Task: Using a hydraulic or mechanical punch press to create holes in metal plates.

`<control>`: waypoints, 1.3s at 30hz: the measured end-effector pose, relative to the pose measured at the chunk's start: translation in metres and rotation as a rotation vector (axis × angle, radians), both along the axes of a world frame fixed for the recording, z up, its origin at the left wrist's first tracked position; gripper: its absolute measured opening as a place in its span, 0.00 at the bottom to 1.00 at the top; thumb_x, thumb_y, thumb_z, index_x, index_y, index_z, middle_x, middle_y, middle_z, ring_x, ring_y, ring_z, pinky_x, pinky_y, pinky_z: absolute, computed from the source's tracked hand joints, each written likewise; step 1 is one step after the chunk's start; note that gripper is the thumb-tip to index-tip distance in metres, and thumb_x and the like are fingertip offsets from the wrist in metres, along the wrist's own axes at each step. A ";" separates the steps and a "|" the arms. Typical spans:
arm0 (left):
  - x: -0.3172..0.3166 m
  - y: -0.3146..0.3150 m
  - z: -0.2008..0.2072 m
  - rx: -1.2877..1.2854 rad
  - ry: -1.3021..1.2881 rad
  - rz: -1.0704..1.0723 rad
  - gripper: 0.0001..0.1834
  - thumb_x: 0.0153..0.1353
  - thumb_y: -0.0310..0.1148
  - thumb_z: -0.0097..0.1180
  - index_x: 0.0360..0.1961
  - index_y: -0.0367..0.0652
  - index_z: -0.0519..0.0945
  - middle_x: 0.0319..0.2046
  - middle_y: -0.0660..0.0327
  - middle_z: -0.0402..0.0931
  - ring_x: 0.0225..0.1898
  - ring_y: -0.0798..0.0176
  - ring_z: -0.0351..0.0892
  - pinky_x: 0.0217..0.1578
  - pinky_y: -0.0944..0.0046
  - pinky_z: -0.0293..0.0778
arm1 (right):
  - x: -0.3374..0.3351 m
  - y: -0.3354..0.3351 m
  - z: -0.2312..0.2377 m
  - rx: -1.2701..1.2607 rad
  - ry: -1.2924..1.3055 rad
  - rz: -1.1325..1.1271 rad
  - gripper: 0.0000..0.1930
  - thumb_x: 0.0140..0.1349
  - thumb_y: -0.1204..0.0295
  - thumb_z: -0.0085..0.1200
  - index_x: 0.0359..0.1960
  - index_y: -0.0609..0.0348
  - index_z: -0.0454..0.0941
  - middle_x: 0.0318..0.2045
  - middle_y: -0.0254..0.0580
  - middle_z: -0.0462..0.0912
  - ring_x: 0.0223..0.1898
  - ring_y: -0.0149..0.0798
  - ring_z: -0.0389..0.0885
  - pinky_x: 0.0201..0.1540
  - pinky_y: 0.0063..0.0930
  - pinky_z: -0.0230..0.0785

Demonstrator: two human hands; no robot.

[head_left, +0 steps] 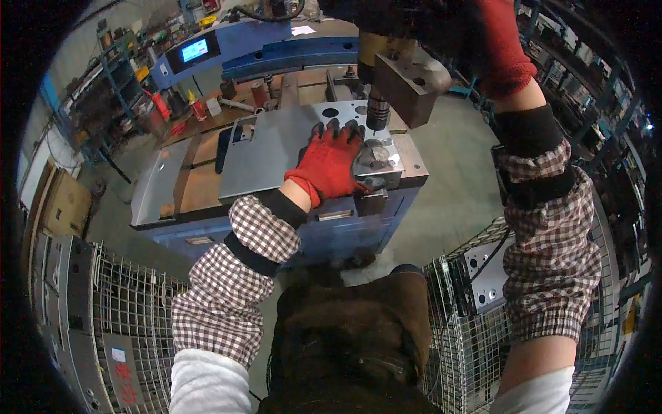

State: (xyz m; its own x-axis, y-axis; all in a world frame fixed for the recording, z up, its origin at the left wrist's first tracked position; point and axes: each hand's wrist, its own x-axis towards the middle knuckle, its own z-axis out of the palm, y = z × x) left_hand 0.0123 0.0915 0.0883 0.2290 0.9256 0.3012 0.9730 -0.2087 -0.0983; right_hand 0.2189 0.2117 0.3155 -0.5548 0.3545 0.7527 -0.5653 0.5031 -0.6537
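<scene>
My left hand (329,159), in a red glove with dark fingertips, lies with fingers spread on a flat grey metal plate (258,155). Its thumb rests by the plate's near edge. Just right of the fingers a dark tool chuck (377,112) points down at the plate's right end, where several round holes show. My right hand (507,58), also in a red glove, is raised at the upper right beside the dark machine head (427,17). Its fingers are lost in the dark there, so what they touch is hidden.
The blue bench (276,231) carries a wrench (236,105), a red bottle (198,107) and other small tools. A lit screen (194,50) sits on the machine's blue arm. Wire mesh carts (134,297) with metal plates flank me. A steel block (407,86) hangs beside the chuck.
</scene>
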 end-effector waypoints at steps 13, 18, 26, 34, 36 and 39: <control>-0.002 -0.002 0.001 0.058 -0.006 -0.038 0.61 0.48 0.70 0.66 0.75 0.40 0.63 0.74 0.43 0.59 0.74 0.33 0.55 0.73 0.35 0.54 | 0.021 -0.030 0.001 1.566 -0.102 -1.214 0.25 0.60 0.63 0.68 0.56 0.62 0.79 0.55 0.53 0.83 0.53 0.50 0.84 0.56 0.41 0.77; 0.008 -0.004 0.005 0.010 -0.027 -0.016 0.61 0.48 0.71 0.66 0.74 0.40 0.63 0.74 0.44 0.58 0.75 0.33 0.55 0.73 0.36 0.53 | 0.019 -0.036 0.005 1.362 -0.046 -0.981 0.25 0.61 0.65 0.69 0.58 0.61 0.78 0.55 0.53 0.82 0.55 0.51 0.83 0.57 0.39 0.77; -0.001 -0.005 0.002 0.016 0.011 0.007 0.63 0.46 0.74 0.65 0.74 0.38 0.64 0.74 0.44 0.58 0.75 0.33 0.54 0.74 0.36 0.52 | 0.015 -0.031 0.000 1.303 0.002 -0.829 0.27 0.66 0.68 0.66 0.64 0.60 0.73 0.57 0.47 0.81 0.56 0.44 0.82 0.58 0.33 0.77; -0.002 -0.004 0.002 0.021 0.015 0.017 0.64 0.45 0.75 0.64 0.75 0.40 0.62 0.75 0.45 0.56 0.76 0.34 0.52 0.74 0.36 0.51 | 0.025 0.012 -0.008 0.284 -0.103 -0.208 0.23 0.67 0.72 0.63 0.62 0.62 0.73 0.57 0.49 0.80 0.56 0.44 0.82 0.58 0.32 0.76; -0.002 -0.004 -0.001 0.013 0.005 0.019 0.64 0.45 0.75 0.65 0.75 0.41 0.62 0.76 0.46 0.56 0.76 0.34 0.52 0.74 0.36 0.52 | 0.020 -0.013 0.003 0.865 -0.057 -0.568 0.23 0.66 0.72 0.63 0.61 0.62 0.74 0.58 0.51 0.80 0.56 0.45 0.82 0.58 0.33 0.76; 0.004 -0.003 0.002 0.005 0.006 0.023 0.64 0.45 0.74 0.65 0.75 0.42 0.61 0.76 0.47 0.55 0.76 0.34 0.52 0.73 0.36 0.53 | 0.017 -0.005 0.006 1.414 0.112 -0.844 0.22 0.64 0.73 0.64 0.59 0.63 0.76 0.58 0.54 0.81 0.56 0.49 0.83 0.57 0.35 0.76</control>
